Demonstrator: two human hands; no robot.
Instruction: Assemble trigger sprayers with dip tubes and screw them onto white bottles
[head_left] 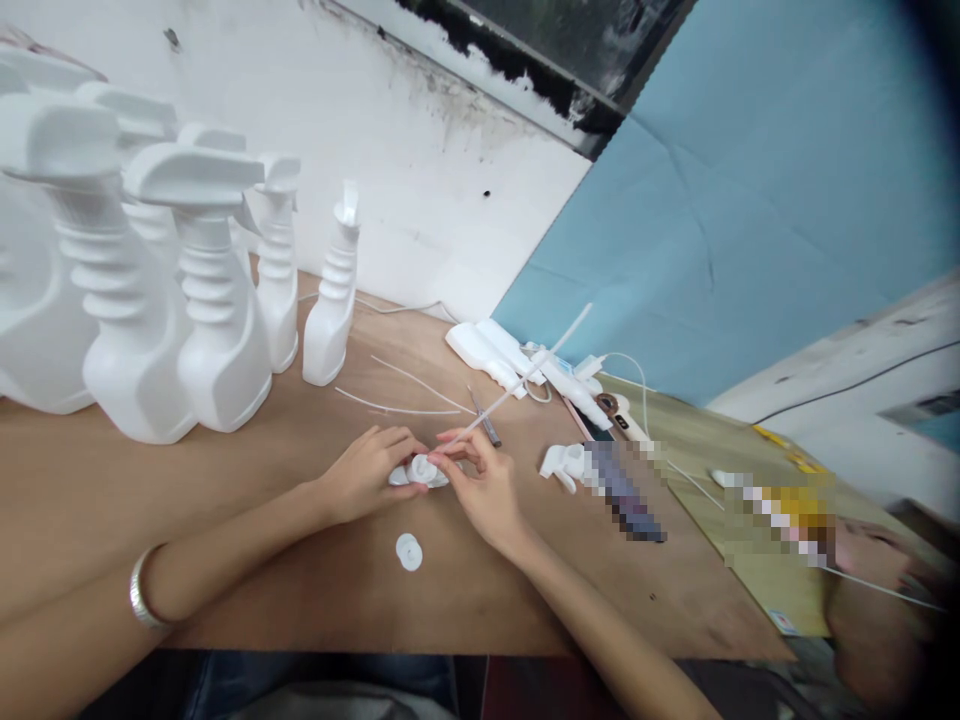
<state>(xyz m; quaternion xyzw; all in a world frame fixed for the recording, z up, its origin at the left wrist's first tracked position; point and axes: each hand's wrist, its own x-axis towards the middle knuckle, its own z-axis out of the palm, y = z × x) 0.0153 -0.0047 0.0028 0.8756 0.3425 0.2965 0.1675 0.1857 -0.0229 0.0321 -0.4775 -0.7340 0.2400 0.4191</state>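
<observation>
My left hand [377, 462] is closed around a white spray trigger head [422, 468], its round opening turned toward me; the fingers hide part of it. Between the thumb and fingertips of my right hand [480, 485] is a thin white tube [573, 327]. One end of the tube meets the spray head's opening, and the rest slants up to the right; whether it sits inside the opening I cannot tell. White round discs [409, 552] lie overlapping on the table just below my hands. Two loose white tubes [397, 406] rest beyond my left hand.
Several white spray bottles [217, 320] stand upright on the left of the brown table [300, 600]. White bottles [484, 355] lie at the back, near a small screwdriver [489, 428]. Another spray head [564, 464] lies to the right. A person [874, 600] is at the far right.
</observation>
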